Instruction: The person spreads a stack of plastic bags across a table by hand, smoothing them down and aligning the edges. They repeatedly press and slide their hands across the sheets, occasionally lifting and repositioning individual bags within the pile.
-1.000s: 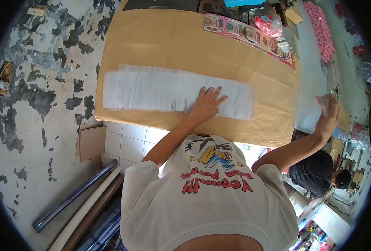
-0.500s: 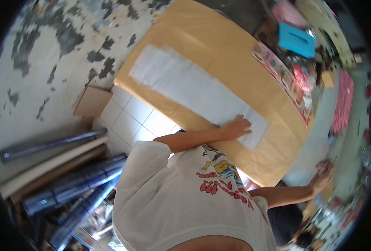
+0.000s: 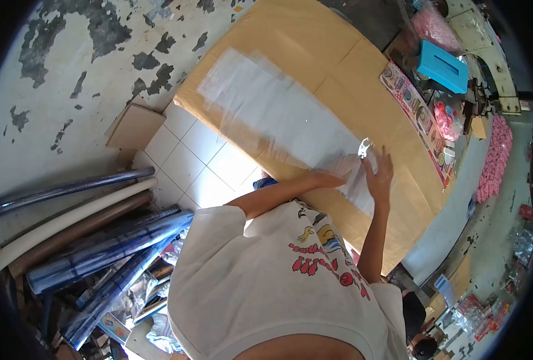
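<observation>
A long strip of thin, whitish see-through plastic sheets [image 3: 278, 114] lies in layers across a table covered in brown paper [image 3: 350, 78]. Near the strip's right end is my left hand [image 3: 331, 178], low over the sheets; its fingertips are blurred, seemingly behind clear film. My right hand [image 3: 379, 177] is just beyond it at the same end, thumb and fingers apart. A bright glint [image 3: 365, 147] on clear plastic shows beside its thumb. Whether the right fingers touch that film is hard to make out.
A printed colourful sheet [image 3: 416, 117] lies along the table's far right edge, near a blue plastic item [image 3: 443, 67] and a pink bag [image 3: 448, 120]. Rolls of sheeting [image 3: 98, 252] lean at left by cardboard [image 3: 135, 126]. Another person's dark-haired head [image 3: 424, 348] shows at lower right.
My right hand has swung in from the right side to the strip's right end. My left hand has shifted slightly left and no longer lies with fingers clearly spread. A glint has appeared on the plastic.
</observation>
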`<state>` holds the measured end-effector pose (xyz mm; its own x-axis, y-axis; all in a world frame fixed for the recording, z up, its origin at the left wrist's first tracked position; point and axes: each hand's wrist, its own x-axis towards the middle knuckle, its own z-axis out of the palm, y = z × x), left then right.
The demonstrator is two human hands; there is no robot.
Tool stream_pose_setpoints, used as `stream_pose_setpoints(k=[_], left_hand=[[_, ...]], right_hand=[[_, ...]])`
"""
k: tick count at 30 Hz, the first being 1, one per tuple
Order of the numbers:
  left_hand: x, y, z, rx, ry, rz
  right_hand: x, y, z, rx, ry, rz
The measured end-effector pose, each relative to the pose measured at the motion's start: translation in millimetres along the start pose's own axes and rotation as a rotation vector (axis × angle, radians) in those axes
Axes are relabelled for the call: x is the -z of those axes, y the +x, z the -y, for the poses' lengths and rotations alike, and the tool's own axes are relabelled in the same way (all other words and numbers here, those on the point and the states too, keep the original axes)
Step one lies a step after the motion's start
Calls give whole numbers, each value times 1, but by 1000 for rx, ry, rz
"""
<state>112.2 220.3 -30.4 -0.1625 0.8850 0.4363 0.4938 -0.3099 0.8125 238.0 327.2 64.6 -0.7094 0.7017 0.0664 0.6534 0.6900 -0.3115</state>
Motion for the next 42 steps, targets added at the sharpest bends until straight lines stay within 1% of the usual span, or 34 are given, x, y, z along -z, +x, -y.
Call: stream_pose_setpoints(k=[2, 5, 6, 9, 10, 12, 14, 16, 19, 20, 23, 26, 27, 30, 32, 33, 35, 36, 38, 41, 42], left_hand=[[9, 5, 1, 26, 91, 89], [9, 0, -7, 41, 196, 257], [6, -1, -10, 28, 226, 323], [19, -13, -8, -160, 537, 330], [31, -20, -16, -76, 452, 353], [69, -33, -50, 103, 301, 394], [110, -46, -68, 522, -22, 497], [146, -82, -35, 653, -207, 392], [184, -90, -37, 946, -654, -630], [191, -97, -20, 857, -578, -855], [223, -62, -18, 865, -543, -1156], [249, -60, 22, 889, -155, -965], [254, -54, 21, 906, -62, -964], [275, -36, 4, 953, 273, -983], [291, -46, 14, 868, 504, -1040], [297, -50, 23, 821, 612, -1062], [308, -56, 41, 858, 877, -1131], [313, -62, 52, 881, 1009, -1161], [318, -71, 90, 807, 856, -1295], [330, -110, 157, 737, 587, -1401], [326, -111, 173, 725, 483, -1420]], right_hand=[[-34, -25, -30, -56, 44, 56], [-60, -44, -22, -134, -98, -50], [-62, -47, -14, -127, -95, -125], [-57, -48, -2, -158, -186, -99], [-55, -48, -1, -165, -174, -107], [-51, -46, 2, -165, -144, -124], [-49, -46, 2, -185, -119, -136], [-50, -45, 4, -196, -93, -151], [-50, -48, 3, -199, -72, -164], [-49, -47, 2, -194, -69, -167], [-51, -46, 4, -183, -66, -183], [-47, -48, 3, -188, -74, -178], [-47, -49, 3, -192, -65, -183], [-45, -47, 8, -189, -29, -219], [-51, -48, 2, -184, 27, -276], [-54, -50, -3, -218, -39, -297], [-57, -55, -9, -295, -179, -334], [-52, -55, -8, -369, -204, -325], [-39, -59, -5, -521, -256, -294], [-55, -64, -19, -560, -139, -335], [-60, -66, -23, -531, -146, -354]])
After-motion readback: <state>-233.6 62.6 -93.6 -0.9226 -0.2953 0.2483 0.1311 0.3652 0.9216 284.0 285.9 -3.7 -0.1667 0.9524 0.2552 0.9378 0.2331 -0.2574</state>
